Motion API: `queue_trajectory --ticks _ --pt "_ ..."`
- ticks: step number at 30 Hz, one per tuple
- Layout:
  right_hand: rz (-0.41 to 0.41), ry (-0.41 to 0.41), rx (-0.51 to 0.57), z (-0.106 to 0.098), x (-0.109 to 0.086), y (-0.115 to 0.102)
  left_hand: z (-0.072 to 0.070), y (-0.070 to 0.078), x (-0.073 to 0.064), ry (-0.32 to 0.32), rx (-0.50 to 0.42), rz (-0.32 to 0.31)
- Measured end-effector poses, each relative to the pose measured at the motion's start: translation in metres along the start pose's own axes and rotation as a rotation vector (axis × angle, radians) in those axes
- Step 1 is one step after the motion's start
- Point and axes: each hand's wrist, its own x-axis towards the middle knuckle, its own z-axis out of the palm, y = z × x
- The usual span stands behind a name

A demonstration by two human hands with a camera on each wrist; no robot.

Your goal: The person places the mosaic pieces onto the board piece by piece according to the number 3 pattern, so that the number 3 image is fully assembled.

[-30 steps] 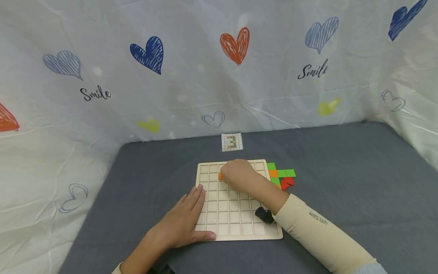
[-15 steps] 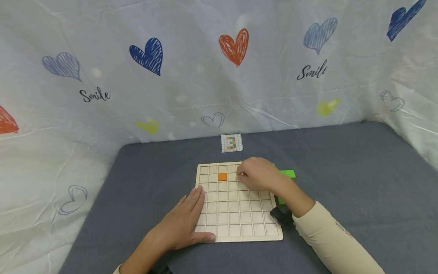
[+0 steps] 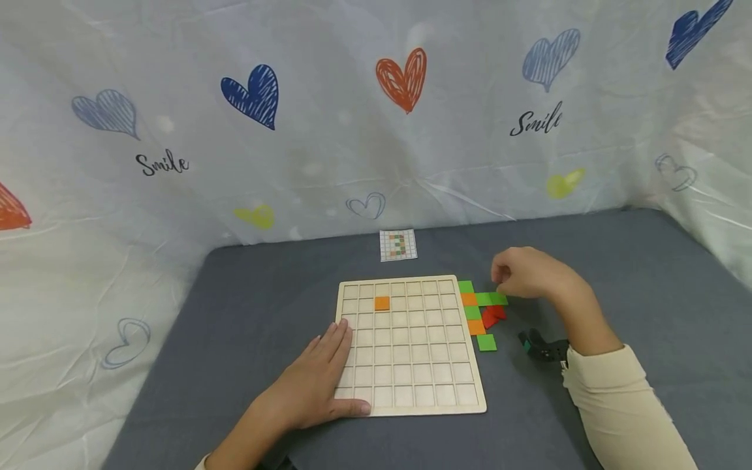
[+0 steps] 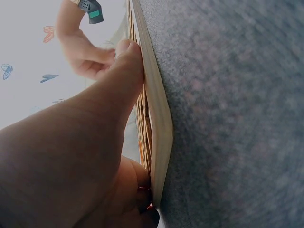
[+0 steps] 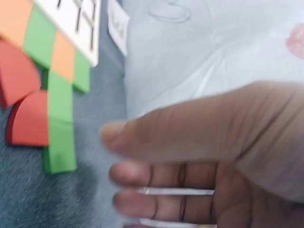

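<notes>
A wooden grid board [image 3: 417, 375] lies on the grey cloth, with one orange square tile [image 3: 382, 303] in a cell of its upper left part. My left hand [image 3: 317, 378] rests on the board's left edge, fingers straight and thumb along the near left corner; the left wrist view shows the thumb on the board's rim [image 4: 160, 118]. Just beyond the outer end of the green tiles [image 3: 490, 298], my right hand [image 3: 540, 274] hovers above the cloth. Its thumb and fingers [image 5: 133, 171] are apart with nothing between them in the right wrist view.
Green and orange tiles [image 3: 476, 326] line the board's right edge. Red quarter-round pieces [image 3: 493, 316] lie beside them, and a single green tile [image 3: 486, 343] sits nearer. Behind the board is a small pattern card [image 3: 398, 245], in front of a white curtain [image 3: 317, 150] printed with hearts.
My right hand has left the orange tile in its cell and moved right, off the board, to the far end of the loose tiles. The left hand has stayed still.
</notes>
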Motion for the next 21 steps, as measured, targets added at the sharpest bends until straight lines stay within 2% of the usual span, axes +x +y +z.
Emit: queue_trajectory --ticks 3,7,21 --pt "0.076 -0.041 -0.016 0.002 0.002 0.006 0.001 0.0 -0.001 -0.012 -0.009 -0.011" --pt "0.117 -0.079 -0.024 0.01 0.008 0.009 0.002 0.0 -0.001 -0.02 -0.009 -0.018" --pt "0.135 -0.119 -0.029 0.011 0.009 0.014 0.001 -0.001 -0.001 -0.009 -0.017 -0.01"
